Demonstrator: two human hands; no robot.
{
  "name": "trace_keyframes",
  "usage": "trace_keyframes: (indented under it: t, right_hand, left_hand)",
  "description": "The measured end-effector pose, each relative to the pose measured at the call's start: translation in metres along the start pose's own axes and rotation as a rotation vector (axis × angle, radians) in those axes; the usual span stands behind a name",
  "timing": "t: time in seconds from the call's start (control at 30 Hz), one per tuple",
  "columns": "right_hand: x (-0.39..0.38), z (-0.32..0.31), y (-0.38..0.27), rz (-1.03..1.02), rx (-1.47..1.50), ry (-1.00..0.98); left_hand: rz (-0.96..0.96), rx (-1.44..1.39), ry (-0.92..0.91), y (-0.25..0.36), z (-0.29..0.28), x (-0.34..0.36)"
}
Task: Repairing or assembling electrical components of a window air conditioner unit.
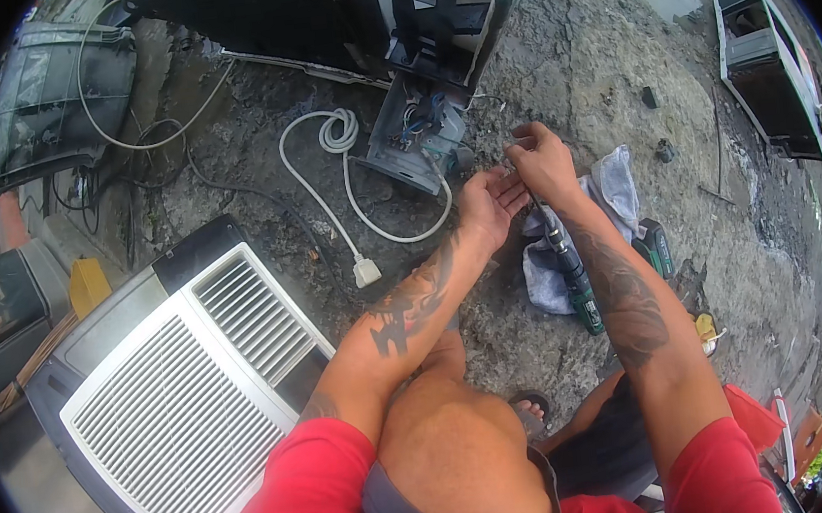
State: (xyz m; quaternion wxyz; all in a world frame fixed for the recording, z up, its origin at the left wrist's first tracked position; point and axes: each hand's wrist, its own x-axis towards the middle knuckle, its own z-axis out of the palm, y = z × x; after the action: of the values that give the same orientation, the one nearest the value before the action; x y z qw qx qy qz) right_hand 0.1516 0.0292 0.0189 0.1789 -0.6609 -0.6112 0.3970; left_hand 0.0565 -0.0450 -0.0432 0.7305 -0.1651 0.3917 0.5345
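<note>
My left hand is turned palm up, its fingers stretched toward the right hand with small gaps between them. Just beyond those fingertips, my right hand has thumb and fingers curled together in a pinch. Whatever sits in that pinch is too small to make out. Close to both hands lies a grey metal control box with loose wires. Below the right wrist, a green and black cordless drill with a long bit rests on a grey cloth, partly covered by my forearm.
A white power cord with a plug loops over the rough ground. A white louvred air conditioner front leans at lower left. Ahead stands a dark open casing. Another metal-framed unit lies at far right.
</note>
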Motion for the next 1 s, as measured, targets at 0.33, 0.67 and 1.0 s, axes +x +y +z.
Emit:
trace_keyframes:
  t: [0.33,0.67,1.0]
  right_hand:
    - [0.009,0.060,-0.021,-0.303,-0.320,-0.003]
    - [0.053,0.102,-0.013,-0.086,0.065,-0.102]
    - [0.011,0.112,-0.068,0.106,0.906,-0.285]
  left_hand:
    - [-0.075,0.144,-0.100,0.021,-0.010,-0.032]
    - [0.927,1.477,0.052,0.124,0.018,-0.073]
    - [1.125,1.954,0.378,0.181,0.032,-0.025]
